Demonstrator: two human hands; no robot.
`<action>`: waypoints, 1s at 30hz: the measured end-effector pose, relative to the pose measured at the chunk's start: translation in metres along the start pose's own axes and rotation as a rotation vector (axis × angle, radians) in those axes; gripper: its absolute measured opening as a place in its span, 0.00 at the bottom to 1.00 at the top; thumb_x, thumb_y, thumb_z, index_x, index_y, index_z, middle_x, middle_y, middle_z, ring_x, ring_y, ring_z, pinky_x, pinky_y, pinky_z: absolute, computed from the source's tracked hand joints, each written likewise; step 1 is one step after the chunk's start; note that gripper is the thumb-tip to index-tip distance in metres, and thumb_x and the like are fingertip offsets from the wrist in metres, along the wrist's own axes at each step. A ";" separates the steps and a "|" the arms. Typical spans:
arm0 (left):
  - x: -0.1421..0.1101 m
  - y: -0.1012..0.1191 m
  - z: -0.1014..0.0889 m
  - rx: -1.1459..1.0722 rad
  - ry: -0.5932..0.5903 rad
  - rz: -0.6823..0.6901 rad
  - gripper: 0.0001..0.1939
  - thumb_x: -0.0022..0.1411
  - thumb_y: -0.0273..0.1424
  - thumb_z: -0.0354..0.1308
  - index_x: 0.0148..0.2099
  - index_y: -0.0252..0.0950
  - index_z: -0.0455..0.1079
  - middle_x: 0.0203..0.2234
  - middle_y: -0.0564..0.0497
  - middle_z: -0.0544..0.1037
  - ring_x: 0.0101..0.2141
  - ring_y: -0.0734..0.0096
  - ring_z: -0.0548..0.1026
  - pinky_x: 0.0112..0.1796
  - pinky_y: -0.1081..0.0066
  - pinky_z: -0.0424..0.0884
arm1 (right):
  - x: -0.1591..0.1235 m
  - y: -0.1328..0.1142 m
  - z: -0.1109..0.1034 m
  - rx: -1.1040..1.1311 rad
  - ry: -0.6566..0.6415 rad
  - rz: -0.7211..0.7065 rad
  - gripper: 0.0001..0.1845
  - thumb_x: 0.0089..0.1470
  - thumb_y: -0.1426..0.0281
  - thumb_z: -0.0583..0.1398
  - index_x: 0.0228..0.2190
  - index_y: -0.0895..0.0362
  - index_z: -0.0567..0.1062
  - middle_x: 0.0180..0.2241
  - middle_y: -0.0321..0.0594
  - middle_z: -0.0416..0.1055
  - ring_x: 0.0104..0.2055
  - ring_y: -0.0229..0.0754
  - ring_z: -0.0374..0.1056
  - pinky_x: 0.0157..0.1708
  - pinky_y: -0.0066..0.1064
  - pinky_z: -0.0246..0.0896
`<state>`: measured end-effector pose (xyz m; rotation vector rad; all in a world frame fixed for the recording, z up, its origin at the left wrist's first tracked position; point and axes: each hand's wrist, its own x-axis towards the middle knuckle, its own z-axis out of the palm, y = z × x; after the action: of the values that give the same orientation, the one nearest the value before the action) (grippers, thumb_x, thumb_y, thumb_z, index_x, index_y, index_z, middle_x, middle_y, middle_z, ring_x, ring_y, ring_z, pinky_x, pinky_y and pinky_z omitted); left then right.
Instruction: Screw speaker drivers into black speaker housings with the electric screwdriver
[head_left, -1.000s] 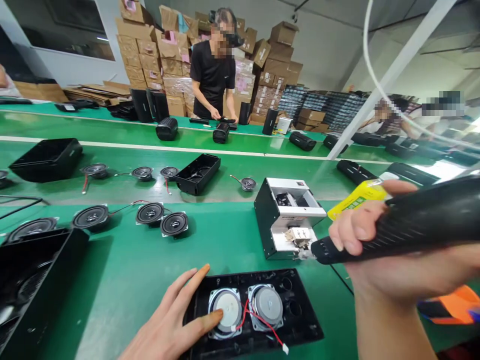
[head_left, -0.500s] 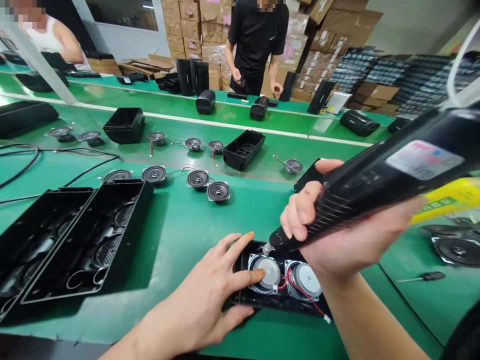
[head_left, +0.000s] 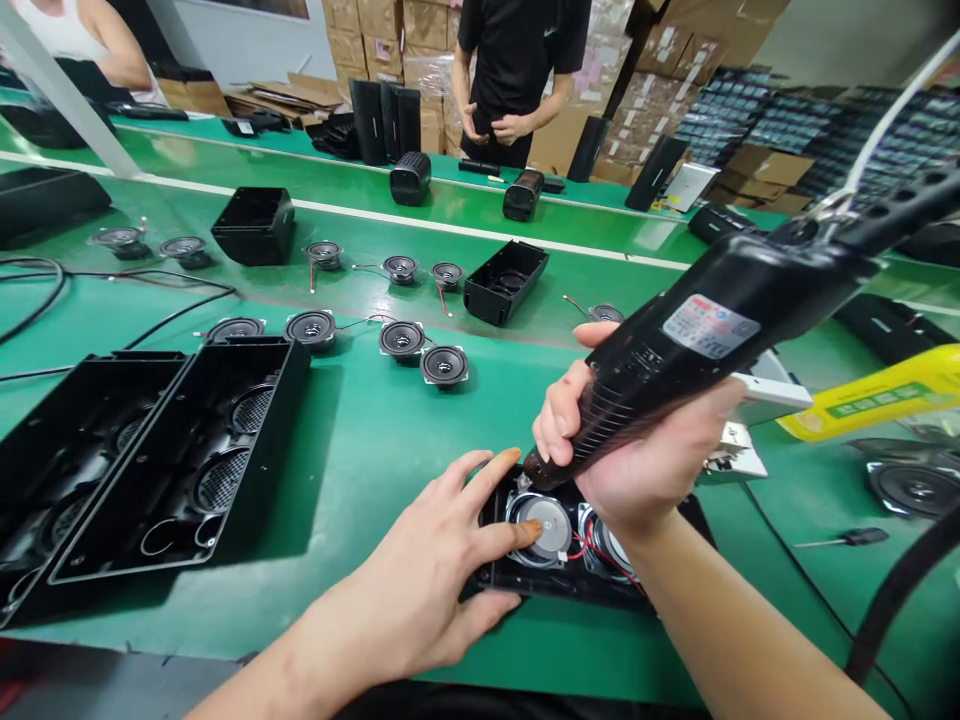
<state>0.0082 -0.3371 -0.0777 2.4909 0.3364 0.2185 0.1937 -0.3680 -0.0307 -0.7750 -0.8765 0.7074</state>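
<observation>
My right hand [head_left: 637, 450] is wrapped round a black electric screwdriver [head_left: 720, 310], whose tip rests at the upper left corner of a speaker driver [head_left: 541, 525]. That driver and a second one sit in a black speaker panel [head_left: 525, 585] on the green bench. My left hand [head_left: 427, 580] lies spread on the panel's left end, with the index fingertip pressing on the left driver's metal back. A red wire runs between the two drivers.
Two open black speaker housings [head_left: 142, 460] lie at my left. Loose drivers [head_left: 401, 340] and a black shell [head_left: 504, 282] sit further back. A yellow bottle [head_left: 877, 395] and a small screwdriver [head_left: 847, 540] are at right. A person in black [head_left: 517, 70] stands across the benches.
The screwdriver swung from the screw feeder at right down onto the panel, and its tip now sits at the left driver's corner. My left hand stayed on the driver. The view tilted downward.
</observation>
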 end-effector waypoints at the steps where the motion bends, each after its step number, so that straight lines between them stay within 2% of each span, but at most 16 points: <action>1: 0.000 0.000 0.000 -0.001 -0.001 0.001 0.29 0.63 0.30 0.68 0.65 0.48 0.70 0.76 0.43 0.49 0.73 0.41 0.50 0.67 0.38 0.62 | 0.000 0.001 0.000 0.004 -0.006 0.000 0.36 0.56 0.33 0.59 0.43 0.51 0.80 0.21 0.32 0.68 0.15 0.37 0.59 0.13 0.29 0.57; 12: -0.001 -0.001 0.000 -0.013 -0.002 -0.007 0.29 0.63 0.30 0.67 0.65 0.48 0.71 0.75 0.42 0.50 0.73 0.41 0.50 0.67 0.38 0.61 | 0.001 0.006 -0.002 -0.022 -0.021 0.006 0.37 0.58 0.33 0.56 0.46 0.52 0.78 0.22 0.31 0.68 0.15 0.37 0.59 0.13 0.28 0.56; 20: 0.001 0.000 -0.001 0.001 -0.005 -0.018 0.27 0.65 0.31 0.66 0.65 0.48 0.71 0.74 0.43 0.52 0.73 0.42 0.50 0.67 0.39 0.62 | -0.003 0.012 -0.004 -0.032 -0.116 0.030 0.36 0.60 0.33 0.55 0.46 0.51 0.75 0.22 0.30 0.68 0.15 0.36 0.59 0.15 0.27 0.57; 30: 0.004 0.006 -0.007 0.016 -0.084 -0.087 0.29 0.64 0.31 0.67 0.66 0.50 0.72 0.74 0.43 0.54 0.73 0.40 0.50 0.68 0.37 0.60 | -0.009 0.020 -0.010 0.031 -0.212 0.067 0.34 0.61 0.35 0.55 0.48 0.50 0.74 0.23 0.31 0.67 0.17 0.34 0.59 0.18 0.26 0.56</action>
<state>0.0118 -0.3366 -0.0686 2.4866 0.4114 0.0756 0.1938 -0.3677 -0.0546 -0.7125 -1.0323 0.8720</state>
